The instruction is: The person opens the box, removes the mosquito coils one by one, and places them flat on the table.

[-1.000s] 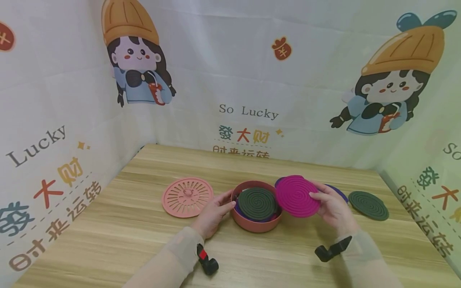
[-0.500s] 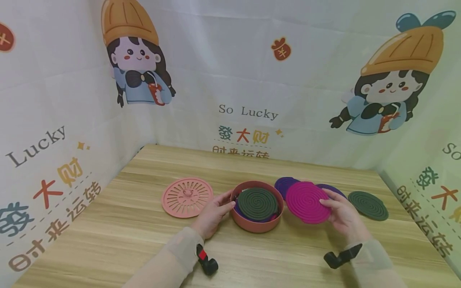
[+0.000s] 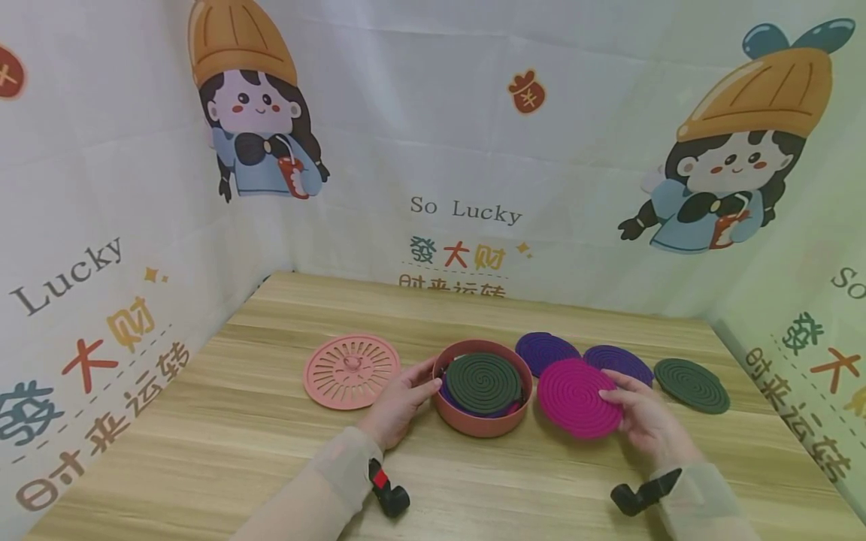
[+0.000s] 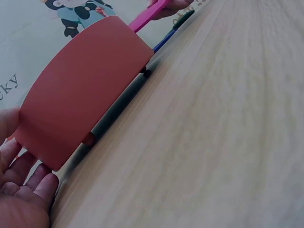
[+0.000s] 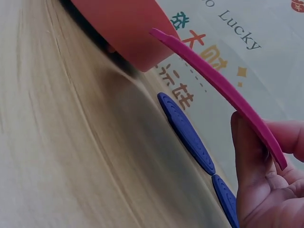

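Round box [image 3: 483, 427] in my left hand [image 3: 401, 406], magenta mat [image 3: 577, 398] in my right hand [image 3: 648, 421].
At nine o'clock of the box lies a slotted lid [image 3: 352, 383]. My left fingers are curled on the box wall; inside, one green mat [image 3: 483, 383] lies over something purple [image 3: 452, 398]. At three o'clock, my right thumb and fingers pinch the magenta mat, partly covering one purple mat [image 3: 621, 363]. One second ago, from above, it overlapped the box rim; now not.

Bkgd cloth [image 3: 406, 143] reads "So Lucky" [image 3: 467, 211], "發大财" [image 3: 458, 254] & "时来运转" [image 3: 110, 428], pt. rpt'd L/R.
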`<state>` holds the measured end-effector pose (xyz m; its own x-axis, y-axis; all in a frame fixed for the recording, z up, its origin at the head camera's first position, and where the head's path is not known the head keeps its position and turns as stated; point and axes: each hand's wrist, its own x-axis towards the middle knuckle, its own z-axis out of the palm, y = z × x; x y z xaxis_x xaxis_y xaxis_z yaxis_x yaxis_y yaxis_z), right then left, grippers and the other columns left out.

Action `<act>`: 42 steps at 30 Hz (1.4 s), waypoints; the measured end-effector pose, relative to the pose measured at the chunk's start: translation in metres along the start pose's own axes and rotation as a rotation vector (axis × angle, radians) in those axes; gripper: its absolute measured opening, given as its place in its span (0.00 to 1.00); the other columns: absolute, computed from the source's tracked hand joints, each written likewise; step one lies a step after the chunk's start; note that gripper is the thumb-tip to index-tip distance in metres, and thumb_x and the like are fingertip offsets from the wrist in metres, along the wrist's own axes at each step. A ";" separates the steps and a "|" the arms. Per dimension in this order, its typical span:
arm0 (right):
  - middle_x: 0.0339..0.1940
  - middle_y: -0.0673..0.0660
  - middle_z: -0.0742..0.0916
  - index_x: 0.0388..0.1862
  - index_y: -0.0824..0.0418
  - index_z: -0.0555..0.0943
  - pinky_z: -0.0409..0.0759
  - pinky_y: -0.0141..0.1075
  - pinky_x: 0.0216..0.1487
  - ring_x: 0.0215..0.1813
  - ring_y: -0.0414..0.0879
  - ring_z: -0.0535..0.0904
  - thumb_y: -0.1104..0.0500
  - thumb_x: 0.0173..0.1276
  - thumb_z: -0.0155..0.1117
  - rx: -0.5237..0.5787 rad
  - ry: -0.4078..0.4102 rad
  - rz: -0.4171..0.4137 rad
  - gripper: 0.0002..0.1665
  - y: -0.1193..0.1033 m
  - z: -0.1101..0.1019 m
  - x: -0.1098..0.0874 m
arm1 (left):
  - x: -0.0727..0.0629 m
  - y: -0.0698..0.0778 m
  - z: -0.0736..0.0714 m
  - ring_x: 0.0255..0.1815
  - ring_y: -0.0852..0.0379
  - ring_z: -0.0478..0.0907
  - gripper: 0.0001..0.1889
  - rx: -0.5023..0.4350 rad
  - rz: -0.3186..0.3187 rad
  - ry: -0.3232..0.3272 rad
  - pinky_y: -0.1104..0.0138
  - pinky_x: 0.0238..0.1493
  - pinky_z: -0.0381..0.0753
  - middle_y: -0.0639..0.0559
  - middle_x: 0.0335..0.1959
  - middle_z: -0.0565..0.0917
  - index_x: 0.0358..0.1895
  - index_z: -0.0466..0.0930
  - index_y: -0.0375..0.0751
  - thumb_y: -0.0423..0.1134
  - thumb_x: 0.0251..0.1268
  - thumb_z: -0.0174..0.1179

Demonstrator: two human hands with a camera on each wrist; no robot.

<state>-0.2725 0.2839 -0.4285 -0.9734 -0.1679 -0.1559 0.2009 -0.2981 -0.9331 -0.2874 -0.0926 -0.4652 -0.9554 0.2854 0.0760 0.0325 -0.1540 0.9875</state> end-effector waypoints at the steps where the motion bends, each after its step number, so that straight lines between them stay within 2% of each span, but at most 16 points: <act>1: 0.34 0.49 0.86 0.39 0.47 0.81 0.81 0.28 0.29 0.29 0.38 0.83 0.74 0.68 0.50 -0.003 -0.006 0.004 0.22 0.001 0.000 0.000 | 0.000 0.000 0.000 0.73 0.47 0.57 0.26 -0.003 -0.002 0.001 0.50 0.72 0.51 0.41 0.70 0.66 0.71 0.63 0.36 0.33 0.72 0.52; 11: 0.36 0.48 0.86 0.45 0.51 0.76 0.83 0.31 0.34 0.33 0.39 0.84 0.74 0.67 0.53 -0.026 -0.022 0.054 0.18 0.009 0.001 0.002 | 0.000 -0.002 -0.001 0.73 0.48 0.58 0.26 0.001 -0.011 0.007 0.50 0.72 0.50 0.43 0.69 0.68 0.71 0.64 0.38 0.35 0.71 0.53; 16: 0.35 0.48 0.86 0.49 0.56 0.73 0.83 0.30 0.34 0.33 0.38 0.83 0.74 0.66 0.54 -0.091 -0.011 0.068 0.17 0.011 0.003 0.002 | 0.000 -0.002 -0.001 0.72 0.47 0.58 0.26 0.003 -0.007 0.008 0.49 0.72 0.50 0.42 0.69 0.68 0.71 0.64 0.38 0.35 0.71 0.53; 18: 0.35 0.49 0.86 0.55 0.62 0.70 0.83 0.30 0.34 0.32 0.38 0.83 0.74 0.66 0.54 -0.132 0.004 0.070 0.19 0.012 0.004 0.003 | 0.000 -0.002 -0.001 0.73 0.48 0.58 0.26 0.001 -0.005 0.007 0.49 0.72 0.50 0.42 0.69 0.68 0.71 0.64 0.37 0.34 0.71 0.53; 23: 0.35 0.49 0.85 0.68 0.77 0.57 0.82 0.29 0.35 0.33 0.37 0.83 0.73 0.65 0.56 -0.225 0.033 0.070 0.34 0.014 0.007 0.005 | 0.000 0.000 0.000 0.73 0.47 0.57 0.26 0.004 -0.004 0.005 0.49 0.72 0.50 0.42 0.69 0.68 0.71 0.64 0.37 0.34 0.71 0.53; 29: 0.35 0.49 0.84 0.67 0.79 0.59 0.82 0.29 0.35 0.33 0.37 0.81 0.73 0.64 0.56 -0.299 0.048 0.067 0.33 0.015 0.009 0.004 | 0.000 -0.001 0.000 0.73 0.47 0.58 0.26 0.001 0.002 0.000 0.50 0.72 0.50 0.41 0.69 0.67 0.71 0.63 0.37 0.33 0.72 0.52; 33: 0.34 0.49 0.83 0.67 0.81 0.56 0.81 0.28 0.34 0.32 0.36 0.80 0.73 0.65 0.55 -0.356 0.051 0.057 0.34 0.015 0.012 0.003 | 0.000 -0.001 0.000 0.72 0.47 0.58 0.25 0.001 0.003 0.001 0.49 0.72 0.50 0.41 0.69 0.67 0.71 0.63 0.37 0.33 0.72 0.52; 42: 0.32 0.49 0.83 0.64 0.84 0.58 0.80 0.29 0.30 0.30 0.36 0.79 0.75 0.62 0.57 -0.470 0.101 0.036 0.34 0.013 0.015 0.005 | 0.001 -0.001 -0.001 0.73 0.47 0.57 0.25 -0.004 -0.003 -0.001 0.50 0.72 0.50 0.42 0.70 0.67 0.71 0.63 0.37 0.34 0.72 0.52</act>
<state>-0.2726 0.2647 -0.4368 -0.9773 -0.0718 -0.1994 0.1853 0.1674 -0.9683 -0.2887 -0.0932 -0.4662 -0.9551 0.2871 0.0731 0.0284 -0.1571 0.9872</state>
